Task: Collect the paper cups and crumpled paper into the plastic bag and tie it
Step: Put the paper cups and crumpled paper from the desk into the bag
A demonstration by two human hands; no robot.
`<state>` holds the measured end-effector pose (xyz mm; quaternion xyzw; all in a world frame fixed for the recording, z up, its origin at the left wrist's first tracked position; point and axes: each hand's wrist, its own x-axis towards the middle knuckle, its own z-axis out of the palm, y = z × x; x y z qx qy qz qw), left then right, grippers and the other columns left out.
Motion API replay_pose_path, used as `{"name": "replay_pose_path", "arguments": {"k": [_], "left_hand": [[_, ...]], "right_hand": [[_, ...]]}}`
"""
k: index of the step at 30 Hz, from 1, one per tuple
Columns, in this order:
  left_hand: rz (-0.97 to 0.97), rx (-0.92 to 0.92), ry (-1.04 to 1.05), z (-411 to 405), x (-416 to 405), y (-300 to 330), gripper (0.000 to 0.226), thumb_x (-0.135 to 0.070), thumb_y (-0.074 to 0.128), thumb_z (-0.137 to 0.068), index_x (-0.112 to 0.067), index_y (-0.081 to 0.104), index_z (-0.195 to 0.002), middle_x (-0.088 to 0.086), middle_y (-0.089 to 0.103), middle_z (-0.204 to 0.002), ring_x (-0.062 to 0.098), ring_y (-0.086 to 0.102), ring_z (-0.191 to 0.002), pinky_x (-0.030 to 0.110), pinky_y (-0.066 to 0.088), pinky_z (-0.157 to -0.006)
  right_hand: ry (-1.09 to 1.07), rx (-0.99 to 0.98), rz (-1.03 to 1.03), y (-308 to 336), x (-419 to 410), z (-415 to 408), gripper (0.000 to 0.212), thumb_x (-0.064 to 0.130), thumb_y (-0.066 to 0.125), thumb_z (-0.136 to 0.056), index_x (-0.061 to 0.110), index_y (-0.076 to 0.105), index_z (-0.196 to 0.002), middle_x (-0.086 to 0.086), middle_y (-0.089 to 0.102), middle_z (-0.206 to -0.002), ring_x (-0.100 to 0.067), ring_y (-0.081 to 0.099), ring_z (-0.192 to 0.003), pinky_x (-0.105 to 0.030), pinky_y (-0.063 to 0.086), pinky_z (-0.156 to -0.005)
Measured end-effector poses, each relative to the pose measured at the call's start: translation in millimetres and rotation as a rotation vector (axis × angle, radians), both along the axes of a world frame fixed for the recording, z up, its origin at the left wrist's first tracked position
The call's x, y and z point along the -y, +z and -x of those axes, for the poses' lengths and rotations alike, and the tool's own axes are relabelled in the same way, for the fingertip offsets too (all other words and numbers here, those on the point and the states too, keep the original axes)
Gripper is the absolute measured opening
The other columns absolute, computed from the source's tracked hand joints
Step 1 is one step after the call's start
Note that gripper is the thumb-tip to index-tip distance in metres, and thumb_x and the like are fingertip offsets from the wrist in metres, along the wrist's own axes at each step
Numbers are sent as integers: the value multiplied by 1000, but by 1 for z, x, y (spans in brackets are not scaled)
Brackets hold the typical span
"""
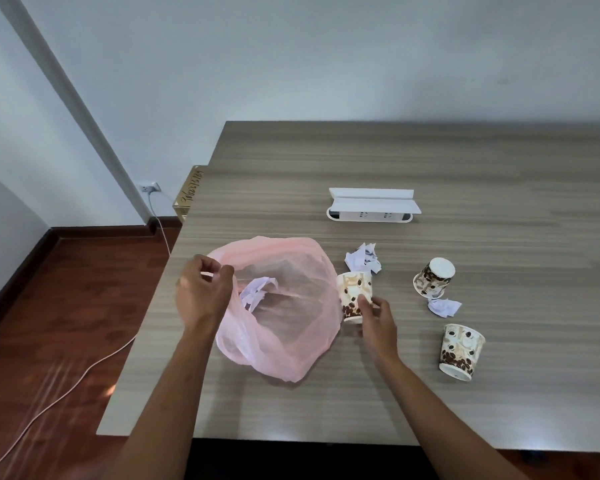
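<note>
A pink plastic bag (291,327) lies open on the wooden table (430,161), with a crumpled white paper (257,289) inside it. My left hand (201,292) pinches the bag's rim at its left side and holds the mouth up. My right hand (374,320) grips a coffee-bean printed paper cup (352,292) just right of the bag's mouth. Behind that cup lies a crumpled paper (362,259). A second cup (433,277) stands upside down further right, with another crumpled paper (444,306) beside it. A third cup (461,351) stands at the near right.
A white power strip box (371,206) sits at the middle of the table behind the cups. The table's left edge runs beside the bag. A cardboard box (187,192) and a white cable (84,372) are on the floor to the left.
</note>
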<state>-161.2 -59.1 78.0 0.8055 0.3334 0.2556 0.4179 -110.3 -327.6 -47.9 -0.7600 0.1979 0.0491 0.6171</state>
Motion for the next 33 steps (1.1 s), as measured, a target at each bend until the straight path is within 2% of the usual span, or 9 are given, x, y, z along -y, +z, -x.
{"name": "replay_pose_path", "arguments": {"k": [5, 9, 12, 14, 16, 19, 22, 28, 33], "left_hand": [[23, -20, -83, -3, 19, -1, 9, -18, 67, -75, -17, 58, -75, -4, 64, -70, 22, 61, -67, 33, 48, -65], [-22, -1, -125, -2, 28, -6, 14, -17, 72, -76, -20, 58, -75, -4, 65, -75, 22, 62, -71, 34, 49, -69], [-35, 18, -134, -5, 27, -8, 18, -14, 73, -74, -21, 56, -72, -7, 64, -72, 18, 62, -70, 37, 51, -67], [-41, 27, -134, -6, 26, -8, 19, -11, 73, -74, -20, 56, -71, -6, 63, -70, 17, 61, -68, 35, 48, -64], [-33, 27, -117, -9, 23, -8, 17, -10, 72, -75, -18, 57, -71, -5, 63, -70, 17, 60, -67, 31, 43, -62], [-23, 21, -82, -15, 21, -10, 14, -11, 70, -76, -16, 58, -73, -3, 64, -69, 21, 60, -67, 31, 41, -63], [3, 21, -57, -22, 23, -11, 12, -11, 69, -77, -14, 58, -73, -1, 63, -69, 23, 59, -69, 30, 38, -64], [14, 29, -29, -36, 22, -14, 11, -14, 67, -76, -16, 57, -73, -1, 63, -72, 25, 59, -72, 31, 38, -64], [-11, 33, -25, -50, 17, -17, 10, -14, 67, -76, -14, 57, -74, 0, 63, -74, 24, 59, -73, 33, 43, -66]], "right_hand": [[204, -78, 24, 3, -39, 15, 33, 53, 68, -84, 25, 63, -101, 0, 72, -97, -22, 70, -84, -43, 59, -79], [343, -114, 14, 18, -85, 8, 48, 59, 68, -81, 22, 59, -110, 2, 70, -105, -18, 69, -91, -39, 59, -79], [680, -59, -26, 46, -117, 4, 49, 75, 49, -82, 36, 61, -109, 10, 68, -113, -13, 65, -99, -38, 52, -89], [851, -52, 96, 60, -118, 5, 32, 62, 38, -95, 44, 64, -101, 13, 65, -115, -9, 60, -101, -26, 44, -86], [812, 16, 195, 62, -105, 2, 31, 46, 40, -98, 36, 68, -90, 12, 69, -105, -6, 60, -93, -23, 43, -80], [492, 164, 226, 48, -78, -9, 29, 31, 51, -92, 14, 70, -78, 1, 71, -82, -13, 63, -80, -32, 49, -79], [269, 222, 337, 32, -55, -27, 28, 33, 56, -92, 14, 66, -73, -1, 64, -77, -18, 59, -78, -37, 48, -76], [109, 230, 643, 14, -30, -70, 18, 28, 55, -92, 18, 67, -102, -8, 64, -109, -32, 52, -106, -39, 43, -89], [267, 109, 730, 6, -21, -107, 35, 24, 48, -97, 27, 56, -130, -4, 49, -140, -32, 43, -125, -39, 39, -99]]}}
